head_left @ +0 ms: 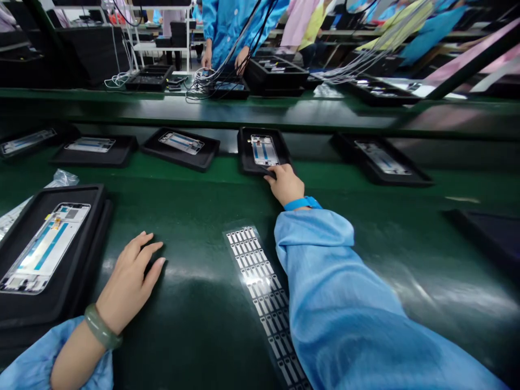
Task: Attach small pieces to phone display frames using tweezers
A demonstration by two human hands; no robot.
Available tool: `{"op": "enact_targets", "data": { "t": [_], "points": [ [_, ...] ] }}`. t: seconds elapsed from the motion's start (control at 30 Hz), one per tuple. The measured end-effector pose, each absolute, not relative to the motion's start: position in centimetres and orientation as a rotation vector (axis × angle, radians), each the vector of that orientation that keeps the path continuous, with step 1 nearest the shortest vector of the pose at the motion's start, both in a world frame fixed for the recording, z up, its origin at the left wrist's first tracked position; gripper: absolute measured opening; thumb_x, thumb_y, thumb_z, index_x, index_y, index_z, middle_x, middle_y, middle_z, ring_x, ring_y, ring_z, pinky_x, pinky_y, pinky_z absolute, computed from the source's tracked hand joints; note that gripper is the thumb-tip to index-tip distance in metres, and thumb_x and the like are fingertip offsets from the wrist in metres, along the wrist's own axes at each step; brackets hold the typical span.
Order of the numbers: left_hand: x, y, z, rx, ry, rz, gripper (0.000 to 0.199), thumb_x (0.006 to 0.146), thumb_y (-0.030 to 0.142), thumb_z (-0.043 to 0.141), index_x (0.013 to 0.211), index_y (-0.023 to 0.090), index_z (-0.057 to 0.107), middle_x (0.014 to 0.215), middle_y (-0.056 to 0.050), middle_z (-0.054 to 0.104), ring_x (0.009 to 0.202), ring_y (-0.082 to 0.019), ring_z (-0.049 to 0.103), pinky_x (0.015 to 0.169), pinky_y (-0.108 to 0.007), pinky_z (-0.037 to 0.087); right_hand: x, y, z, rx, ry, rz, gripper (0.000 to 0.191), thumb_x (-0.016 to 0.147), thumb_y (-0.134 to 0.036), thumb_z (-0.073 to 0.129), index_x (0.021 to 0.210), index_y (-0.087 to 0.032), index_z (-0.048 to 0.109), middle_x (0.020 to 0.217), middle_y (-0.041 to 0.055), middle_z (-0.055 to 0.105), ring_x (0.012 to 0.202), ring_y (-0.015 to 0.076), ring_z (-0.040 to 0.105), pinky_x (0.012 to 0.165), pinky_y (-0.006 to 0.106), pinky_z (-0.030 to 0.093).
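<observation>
My right hand (pixel 286 185) reaches forward and grips the near edge of a black tray (pixel 245 145) with thumb and fingers. Inside that tray lies a phone frame (pixel 264 149), pale with blue strips. My left hand (pixel 129 276) is open above the green work surface, its fingers stretched out and holding nothing. Left of it, a stack of black trays (pixel 95 208) carries a larger-looking phone frame (pixel 47 246) with blue strips and a yellow tab. Between my arms lies a clear sheet of small white stickers (pixel 260 292), its right edge partly hidden by my right sleeve.
More black trays with phone frames stand along the back, such as one tray (pixel 207 157) left of my right hand and another tray (pixel 422 177) to the right. A dark tray (pixel 487 233) sits at the right edge. Beyond the raised ledge (pixel 162 111), a co-worker (pixel 231 32) stands among cables.
</observation>
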State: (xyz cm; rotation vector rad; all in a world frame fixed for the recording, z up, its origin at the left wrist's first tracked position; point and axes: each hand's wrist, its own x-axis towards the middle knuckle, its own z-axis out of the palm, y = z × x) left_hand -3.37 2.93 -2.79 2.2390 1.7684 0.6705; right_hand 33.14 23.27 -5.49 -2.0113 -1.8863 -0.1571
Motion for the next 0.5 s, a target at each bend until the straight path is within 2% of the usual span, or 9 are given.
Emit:
{"op": "enact_targets", "data": {
  "t": [0.13, 0.27, 0.37, 0.5],
  "points": [
    [-3.3, 3.2, -1.7, 2.087, 1.613, 0.909, 0.026, 0.091, 0.032, 0.041, 0.104, 0.023, 0.061, 0.12, -0.006, 0.058, 0.118, -0.019, 0.051, 0.105, -0.041, 0.04, 31.4, 22.2, -4.1, -1.94, -1.936, -0.201, 0.028, 0.088, -0.033, 0.05, 0.112, -0.023, 0.062, 0.112, 0.0087, 0.059, 0.093, 0.0239, 0.06, 0.068, 0.032, 0.044],
    [-3.6, 3.6, -1.0, 1.976, 1.645, 1.022, 0.028, 0.093, 0.033, 0.038, 0.1, 0.022, 0.063, 0.113, -0.005, 0.061, 0.111, -0.017, 0.055, 0.103, -0.038, 0.04, 28.4, 19.0, -1.2, -1.801, -2.076, -0.236, 0.026, 0.086, -0.036, 0.054, 0.107, -0.024, 0.065, 0.105, 0.0067, 0.063, 0.088, 0.0233, 0.062, 0.064, 0.03, 0.043],
    [-4.0, 3.8, -1.3, 1.992, 1.648, 0.979, 0.031, 0.093, 0.035, 0.036, 0.104, 0.021, 0.061, 0.115, -0.006, 0.06, 0.113, -0.018, 0.054, 0.104, -0.039, 0.039, 26.3, 15.2, 1.0, -1.654, -2.271, -0.126, 0.021, 0.083, -0.034, 0.059, 0.099, -0.024, 0.067, 0.1, 0.0051, 0.064, 0.087, 0.0228, 0.062, 0.063, 0.029, 0.043],
    [-4.2, 4.0, -1.8, 2.159, 1.617, 0.832, 0.034, 0.093, 0.037, 0.035, 0.115, 0.021, 0.056, 0.124, -0.008, 0.054, 0.12, -0.021, 0.049, 0.106, -0.043, 0.037, 24.4, 9.3, 2.8, -1.505, -2.486, 0.108, 0.018, 0.083, -0.026, 0.059, 0.1, -0.023, 0.065, 0.099, 0.0029, 0.064, 0.083, 0.0188, 0.063, 0.064, 0.027, 0.044]
  ]
}}
